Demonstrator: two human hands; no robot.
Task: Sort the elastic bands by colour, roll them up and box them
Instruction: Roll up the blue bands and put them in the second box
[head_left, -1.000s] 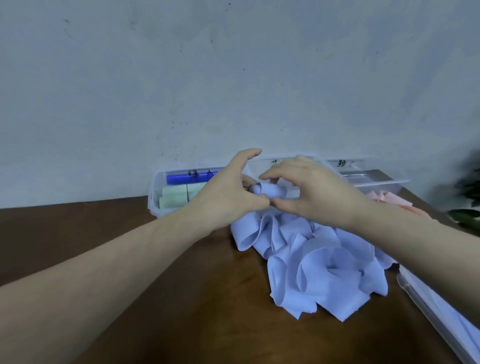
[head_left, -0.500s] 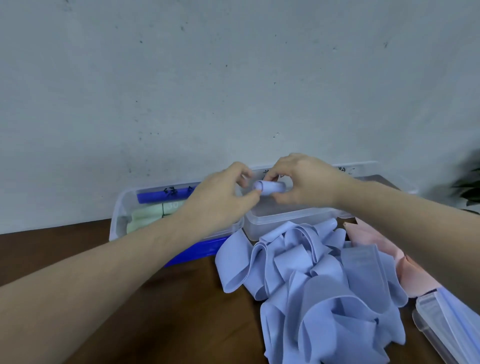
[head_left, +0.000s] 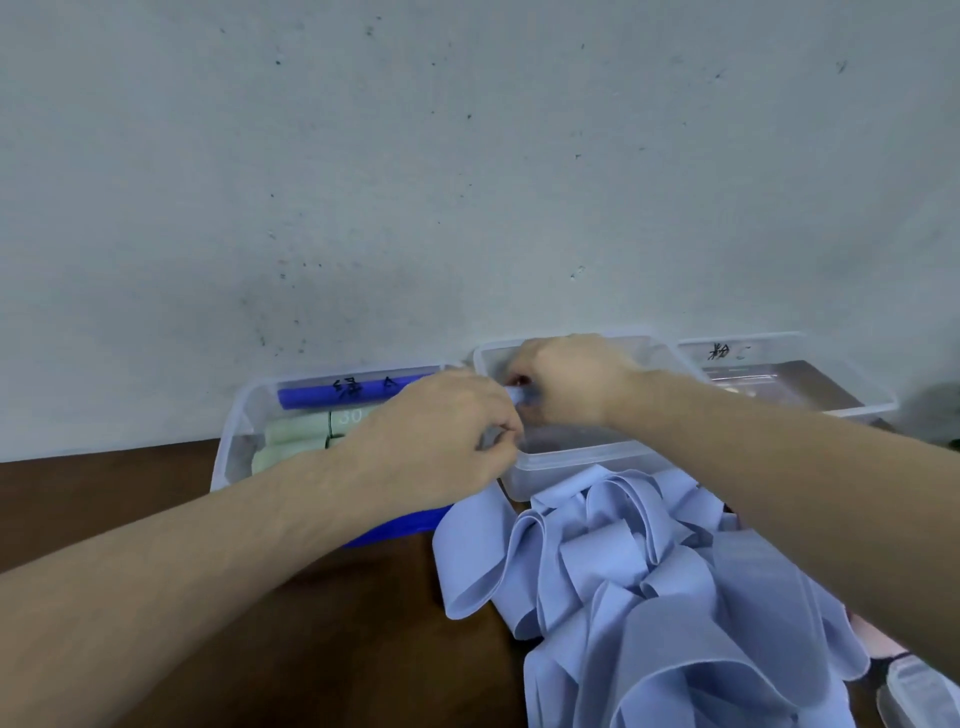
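Two hands, left hand (head_left: 441, 441) and right hand (head_left: 566, 382), pinch the rolled band (head_left: 517, 396) with curled fingers above the middle box (head_left: 582, 457), apparently for boxing.

hands (head_left: 511, 410) | carried rolled band (head_left: 518, 394) | down into middle box (head_left: 571, 460)

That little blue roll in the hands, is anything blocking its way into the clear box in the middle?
Nothing visible does. The blue roll is held by the right hand and left hand right above the open middle box, which has no lid on and looks empty where its floor shows.
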